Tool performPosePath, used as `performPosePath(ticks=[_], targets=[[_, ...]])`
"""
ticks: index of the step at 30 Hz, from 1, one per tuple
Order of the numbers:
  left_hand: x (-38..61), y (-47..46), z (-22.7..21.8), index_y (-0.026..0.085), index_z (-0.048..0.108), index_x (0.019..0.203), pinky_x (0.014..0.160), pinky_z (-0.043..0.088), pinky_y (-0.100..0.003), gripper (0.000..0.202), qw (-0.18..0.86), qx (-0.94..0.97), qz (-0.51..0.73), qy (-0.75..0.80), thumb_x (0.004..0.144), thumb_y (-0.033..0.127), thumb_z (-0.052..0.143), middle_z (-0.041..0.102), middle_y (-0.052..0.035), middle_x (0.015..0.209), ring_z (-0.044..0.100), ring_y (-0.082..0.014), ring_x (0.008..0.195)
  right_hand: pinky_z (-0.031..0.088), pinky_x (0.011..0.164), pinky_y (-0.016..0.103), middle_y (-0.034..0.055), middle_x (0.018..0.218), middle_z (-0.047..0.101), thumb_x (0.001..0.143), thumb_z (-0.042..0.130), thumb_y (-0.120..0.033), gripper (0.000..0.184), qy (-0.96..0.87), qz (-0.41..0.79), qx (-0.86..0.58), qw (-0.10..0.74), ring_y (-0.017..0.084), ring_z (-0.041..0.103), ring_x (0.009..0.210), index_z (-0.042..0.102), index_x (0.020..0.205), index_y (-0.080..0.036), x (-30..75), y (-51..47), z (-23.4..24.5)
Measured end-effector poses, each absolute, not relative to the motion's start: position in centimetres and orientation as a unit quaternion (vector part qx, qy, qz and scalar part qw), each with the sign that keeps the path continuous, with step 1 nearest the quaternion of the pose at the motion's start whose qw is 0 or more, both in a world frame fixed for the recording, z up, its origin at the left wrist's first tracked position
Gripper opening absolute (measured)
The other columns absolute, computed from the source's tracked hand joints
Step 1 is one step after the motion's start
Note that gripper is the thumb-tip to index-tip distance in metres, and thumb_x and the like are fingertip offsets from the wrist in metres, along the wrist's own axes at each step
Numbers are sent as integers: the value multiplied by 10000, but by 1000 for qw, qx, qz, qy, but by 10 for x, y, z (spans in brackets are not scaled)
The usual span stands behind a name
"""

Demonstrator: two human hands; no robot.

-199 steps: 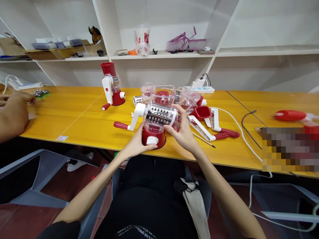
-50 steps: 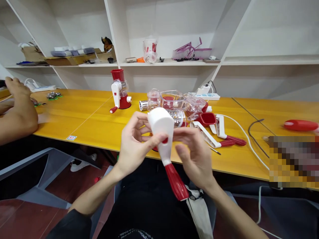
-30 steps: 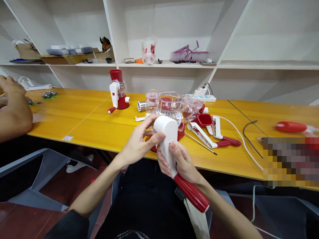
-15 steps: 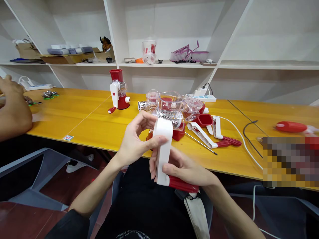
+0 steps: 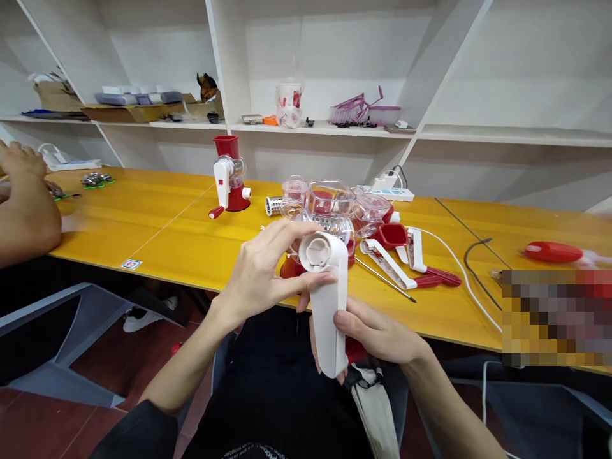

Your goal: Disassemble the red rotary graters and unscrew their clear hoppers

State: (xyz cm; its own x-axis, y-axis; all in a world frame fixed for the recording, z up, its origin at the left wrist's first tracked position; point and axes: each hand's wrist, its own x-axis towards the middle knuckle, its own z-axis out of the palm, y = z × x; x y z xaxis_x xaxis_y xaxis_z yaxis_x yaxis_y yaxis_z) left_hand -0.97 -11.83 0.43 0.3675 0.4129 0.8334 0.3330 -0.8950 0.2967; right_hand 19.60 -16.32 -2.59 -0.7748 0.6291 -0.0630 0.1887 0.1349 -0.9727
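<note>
A white crank handle (image 5: 329, 319) with a red grip is held up in front of me, its round socket end on top and facing me. My left hand (image 5: 268, 268) pinches the socket end between thumb and fingers. Lower down, my right hand (image 5: 377, 328) is closed around the arm near the red grip, which is mostly hidden. Just behind, a drum grater body (image 5: 329, 223) with a clear housing and red base stands on the table, partly covered by my hands. Two more crank handles (image 5: 389, 261) lie to its right beside a long screwdriver (image 5: 385, 278).
An assembled red and white rotary grater (image 5: 230, 175) stands at the back left. Clear plastic housings (image 5: 370, 207), a red hopper (image 5: 393, 234) and a power strip (image 5: 389, 193) sit behind. Another person's arm (image 5: 29, 197) rests at the far left. A white cable (image 5: 463, 261) runs along the right.
The crank handle has been turned from its narrow edge to its broad face, so the round socket now shows. Both hands still hold it, slightly further right.
</note>
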Motion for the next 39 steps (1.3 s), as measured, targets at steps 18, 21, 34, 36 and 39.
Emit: performPosePath(ticks=[18, 21, 34, 36, 39], targets=[[1, -118, 0, 201, 605, 920, 748, 484, -298, 139, -182, 734, 594, 272, 937, 302, 698, 683, 4, 831, 592, -144, 785, 322, 489, 204, -21, 601, 565, 944, 422, -575, 661, -765, -124, -525, 352, 64, 493, 441, 492, 1236, 14, 151, -196, -34], [0, -119, 0, 196, 606, 920, 773, 492, -294, 128, -166, 743, 574, 303, 942, 290, 690, 674, 2, 853, 589, -140, 803, 334, 457, 193, -74, 515, 485, 950, 480, -464, 561, -731, -322, -503, 330, 72, 512, 415, 476, 1271, -3, 151, -191, -38], [1, -110, -5, 197, 551, 925, 761, 488, -292, 183, -111, 764, 563, 297, 998, 359, 596, 632, -6, 865, 576, -138, 818, 292, 434, 198, -101, 471, 427, 871, 558, -195, 410, -719, -361, -509, 305, 64, 470, 380, 487, 1229, -9, 152, -182, -41], [2, -110, -6, 198, 547, 919, 753, 470, -300, 196, -126, 755, 567, 305, 995, 371, 600, 626, -4, 853, 565, -140, 801, 284, 437, 193, -100, 471, 429, 861, 538, -173, 388, -723, -363, -507, 298, 64, 473, 381, 481, 1210, -14, 153, -182, -41], [4, -109, -8, 204, 535, 903, 735, 457, -299, 198, -119, 748, 582, 295, 997, 367, 597, 610, 4, 837, 541, -136, 778, 271, 448, 183, -102, 464, 419, 850, 508, -147, 374, -726, -364, -502, 296, 53, 462, 377, 473, 1200, -21, 153, -181, -40]])
